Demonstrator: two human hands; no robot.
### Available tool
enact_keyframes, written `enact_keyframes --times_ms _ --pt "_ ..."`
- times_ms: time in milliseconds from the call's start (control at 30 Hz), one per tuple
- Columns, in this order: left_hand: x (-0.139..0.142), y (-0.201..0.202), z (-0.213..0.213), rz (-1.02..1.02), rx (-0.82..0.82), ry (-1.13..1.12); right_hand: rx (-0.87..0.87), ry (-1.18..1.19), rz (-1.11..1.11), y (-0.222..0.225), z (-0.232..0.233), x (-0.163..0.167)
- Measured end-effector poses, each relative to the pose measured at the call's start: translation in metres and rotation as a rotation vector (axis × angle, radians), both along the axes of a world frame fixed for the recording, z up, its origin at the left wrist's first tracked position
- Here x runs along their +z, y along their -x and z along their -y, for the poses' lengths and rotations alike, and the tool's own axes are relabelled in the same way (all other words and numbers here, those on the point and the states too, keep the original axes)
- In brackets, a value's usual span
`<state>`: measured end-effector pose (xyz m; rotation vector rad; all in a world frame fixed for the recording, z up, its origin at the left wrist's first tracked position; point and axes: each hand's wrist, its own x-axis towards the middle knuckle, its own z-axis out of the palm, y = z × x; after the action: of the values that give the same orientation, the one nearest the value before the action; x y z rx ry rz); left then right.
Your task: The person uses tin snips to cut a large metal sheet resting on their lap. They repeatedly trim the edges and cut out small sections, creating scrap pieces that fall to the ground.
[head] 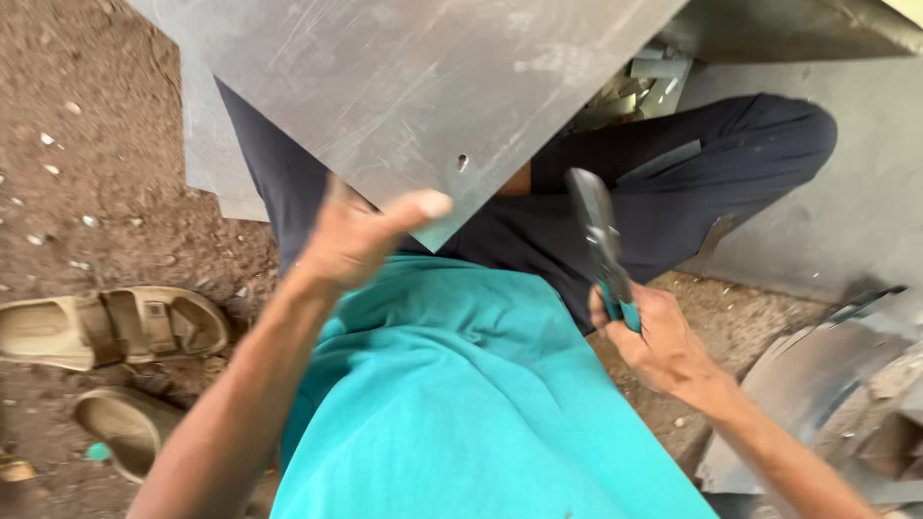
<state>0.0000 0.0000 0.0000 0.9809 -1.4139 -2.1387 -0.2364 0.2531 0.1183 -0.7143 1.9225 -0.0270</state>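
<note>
A large grey metal sheet (404, 86) with a small hole near its corner lies across my lap. My left hand (361, 235) grips the sheet's near corner, thumb on top. To the right, my right hand (654, 341) is closed around the teal handles of a pair of metal snips (598, 240). The snips' blades point up and away, a short way off the sheet's edge. Below them are my dark trousers (692, 163) and teal shirt (461, 384).
Two tan sandals (111, 327) lie on the dirt ground at the left. Curved metal offcuts (817, 375) are piled at the lower right. More grey sheet (865, 202) covers the ground at the right, and small scraps (639, 86) lie beyond my knee.
</note>
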Motion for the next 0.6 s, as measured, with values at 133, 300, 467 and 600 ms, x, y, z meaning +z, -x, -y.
enact_keyframes --times_ms 133,300,467,600 --pt "0.014 0.009 -0.01 -0.105 -0.05 -0.348 -0.141 0.14 0.485 0.009 0.04 0.002" --pt "0.021 0.011 -0.011 -0.1 -0.021 -0.391 0.056 -0.108 0.329 0.015 0.081 0.003" --pt "0.014 0.016 -0.007 -0.148 -0.057 -0.357 0.181 -0.014 0.299 0.025 0.101 0.007" --pt "0.007 0.007 -0.006 -0.153 -0.051 -0.333 0.204 -0.078 0.239 0.025 0.104 0.001"
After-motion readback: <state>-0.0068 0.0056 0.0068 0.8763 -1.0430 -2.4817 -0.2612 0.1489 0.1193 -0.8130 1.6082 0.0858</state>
